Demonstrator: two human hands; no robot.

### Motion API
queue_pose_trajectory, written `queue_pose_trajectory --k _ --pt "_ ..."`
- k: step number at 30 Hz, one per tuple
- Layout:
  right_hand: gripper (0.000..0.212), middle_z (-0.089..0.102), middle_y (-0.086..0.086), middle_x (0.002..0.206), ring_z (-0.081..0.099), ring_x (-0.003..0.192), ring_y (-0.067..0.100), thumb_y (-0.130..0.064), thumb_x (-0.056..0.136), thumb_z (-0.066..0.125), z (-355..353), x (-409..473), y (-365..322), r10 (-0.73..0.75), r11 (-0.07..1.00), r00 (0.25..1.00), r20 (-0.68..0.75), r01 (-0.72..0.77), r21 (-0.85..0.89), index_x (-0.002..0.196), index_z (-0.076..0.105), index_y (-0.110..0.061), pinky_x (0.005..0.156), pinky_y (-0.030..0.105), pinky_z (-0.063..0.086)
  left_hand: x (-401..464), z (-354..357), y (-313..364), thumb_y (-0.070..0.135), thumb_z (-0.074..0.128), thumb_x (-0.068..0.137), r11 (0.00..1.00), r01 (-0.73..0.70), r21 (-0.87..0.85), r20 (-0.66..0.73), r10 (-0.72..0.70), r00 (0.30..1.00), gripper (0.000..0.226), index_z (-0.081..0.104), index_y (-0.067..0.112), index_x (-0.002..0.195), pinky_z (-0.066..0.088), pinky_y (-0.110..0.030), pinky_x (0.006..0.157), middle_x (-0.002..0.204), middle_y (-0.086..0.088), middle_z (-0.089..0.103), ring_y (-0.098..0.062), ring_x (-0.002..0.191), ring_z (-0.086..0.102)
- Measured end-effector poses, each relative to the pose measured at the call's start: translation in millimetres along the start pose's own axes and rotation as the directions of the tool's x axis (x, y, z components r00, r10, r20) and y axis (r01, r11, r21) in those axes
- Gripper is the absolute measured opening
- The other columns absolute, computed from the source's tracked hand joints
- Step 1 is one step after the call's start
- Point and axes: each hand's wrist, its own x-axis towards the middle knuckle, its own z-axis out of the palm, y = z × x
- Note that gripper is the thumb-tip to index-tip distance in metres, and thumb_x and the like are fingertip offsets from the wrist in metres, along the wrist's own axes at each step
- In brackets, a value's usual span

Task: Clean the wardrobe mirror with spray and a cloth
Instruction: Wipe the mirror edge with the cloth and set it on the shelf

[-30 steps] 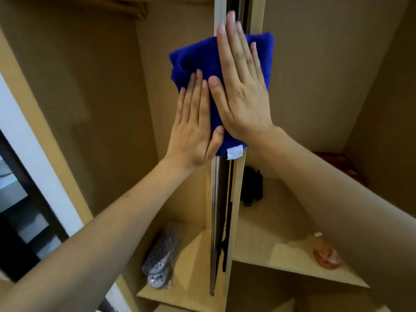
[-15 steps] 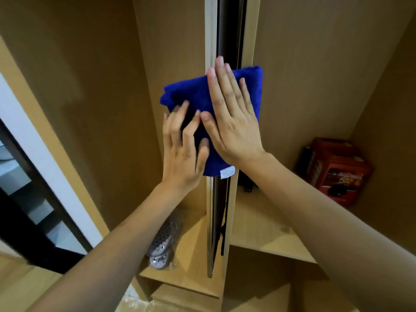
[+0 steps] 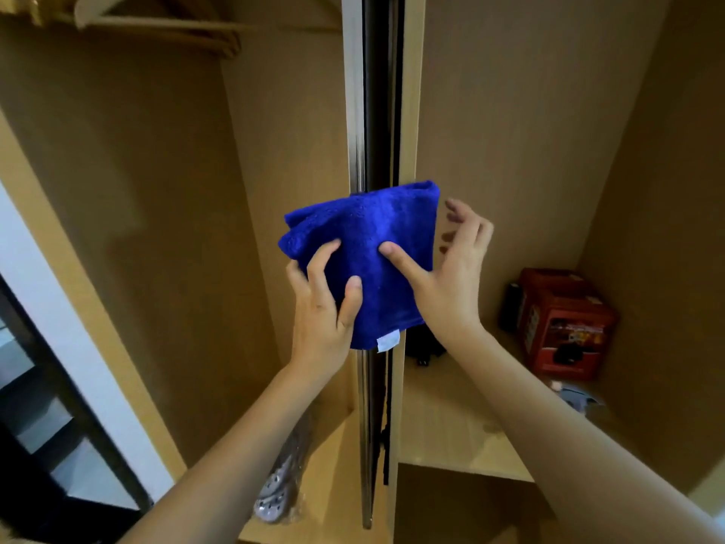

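A folded blue cloth (image 3: pixel 368 237) with a white tag lies over the edge of the wardrobe's mirror door (image 3: pixel 376 92), which stands edge-on in the middle. My left hand (image 3: pixel 321 312) grips the cloth's lower left part, fingers and thumb curled into it. My right hand (image 3: pixel 451 284) has its thumb on the front of the cloth. Its fingers are spread loosely to the right of the cloth's edge and are blurred. No spray bottle is in view.
A red box (image 3: pixel 565 327) and a small black object (image 3: pixel 425 353) sit on the wooden shelf (image 3: pixel 451 426) at right. A grey perforated item in plastic (image 3: pixel 278 492) lies at lower left. Wooden hangers (image 3: pixel 157 25) hang at top left.
Both hands and the cloth have slid down the door edge. My flat palms have lifted; my left hand now grips the cloth and my right fingers have come off it.
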Motion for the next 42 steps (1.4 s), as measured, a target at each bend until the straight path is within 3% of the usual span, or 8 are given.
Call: queue_pose_trajectory --k 3,8,13,16,19,26,31,42 --pt "0.080 0.056 -0.006 0.118 0.057 0.099 0.003 -0.051 0.061 0.085 -2 4 -3 0.201 0.973 0.975 0.098 -0.210 0.097 0.123 0.044 -0.022 0.077 0.016 0.049 4 -12 3 0.041 0.053 0.087 0.997 0.058 -0.052 0.015 -0.058 0.998 0.043 0.036 0.039 0.127 0.030 0.000 0.092 0.129 -0.006 0.031 0.016 0.113 0.033" --pt "0.056 0.067 -0.003 0.107 0.066 0.098 0.017 -0.047 0.067 0.082 -8 -1 3 0.344 0.890 0.893 0.290 -0.409 0.201 0.110 0.060 -0.018 0.081 0.035 0.058 7 -29 10 0.029 0.057 0.083 0.974 0.197 -0.115 0.116 -0.184 0.976 0.041 0.037 0.048 0.114 0.029 0.001 0.091 0.126 0.001 0.031 0.015 0.111 0.035" --pt "0.035 0.067 -0.001 0.113 0.065 0.104 0.022 -0.041 0.077 0.079 -16 -14 8 0.264 0.912 0.926 0.269 -0.331 0.243 0.107 0.064 -0.031 0.091 0.048 0.055 9 -41 7 0.026 0.051 0.098 0.909 0.346 -0.234 0.103 -0.330 0.938 0.036 0.033 0.041 0.125 0.046 -0.030 0.094 0.119 0.002 0.045 -0.002 0.107 0.050" --pt "0.028 0.068 -0.002 0.108 0.065 0.101 0.018 -0.025 0.086 0.073 -16 -20 2 0.248 0.900 0.934 0.258 -0.321 0.296 0.110 0.060 -0.019 0.092 0.044 0.055 11 -41 7 0.028 0.056 0.097 0.811 0.500 -0.303 0.158 -0.475 0.866 0.058 0.024 0.035 0.145 0.049 -0.028 0.089 0.109 0.014 0.051 -0.002 0.099 0.055" --pt "0.031 0.066 0.005 0.110 0.063 0.103 0.025 -0.023 0.087 0.072 -13 -24 1 0.249 0.900 0.938 0.242 -0.316 0.299 0.111 0.057 -0.011 0.093 0.047 0.053 12 -39 -1 0.030 0.049 0.099 0.791 0.548 -0.271 0.256 -0.489 0.834 0.027 0.052 0.024 0.126 0.048 -0.036 0.096 0.112 0.013 0.061 -0.010 0.107 0.059" --pt "0.026 0.068 0.002 0.109 0.064 0.103 0.023 -0.023 0.086 0.073 -10 -36 21 0.308 0.881 0.923 0.233 -0.369 0.297 0.107 0.061 -0.016 0.095 0.049 0.052 -11 -20 -11 0.028 0.033 0.105 0.836 0.472 -0.281 0.228 -0.420 0.879 0.020 0.039 0.042 0.118 0.040 -0.003 0.079 0.110 0.021 0.056 0.016 0.095 0.054" --pt "0.019 0.069 0.002 0.107 0.065 0.101 0.021 -0.020 0.086 0.072 -6 -53 42 0.325 0.873 0.910 0.256 -0.393 0.290 0.102 0.062 -0.023 0.094 0.047 0.053 -36 -5 -31 0.023 0.029 0.105 0.832 0.486 -0.267 0.204 -0.444 0.872 0.021 0.039 0.041 0.109 0.044 -0.014 0.082 0.101 0.013 0.055 0.008 0.088 0.056" --pt "0.020 0.070 -0.005 0.102 0.066 0.100 0.017 -0.017 0.086 0.072 6 -101 95 0.414 0.833 0.845 0.338 -0.502 0.233 0.099 0.062 -0.029 0.092 0.042 0.055 -97 0 -72 0.021 0.031 0.105 0.759 0.610 -0.227 0.368 -0.512 0.776 0.019 0.043 0.033 0.114 0.042 -0.005 0.079 0.107 0.012 0.055 0.014 0.091 0.055"
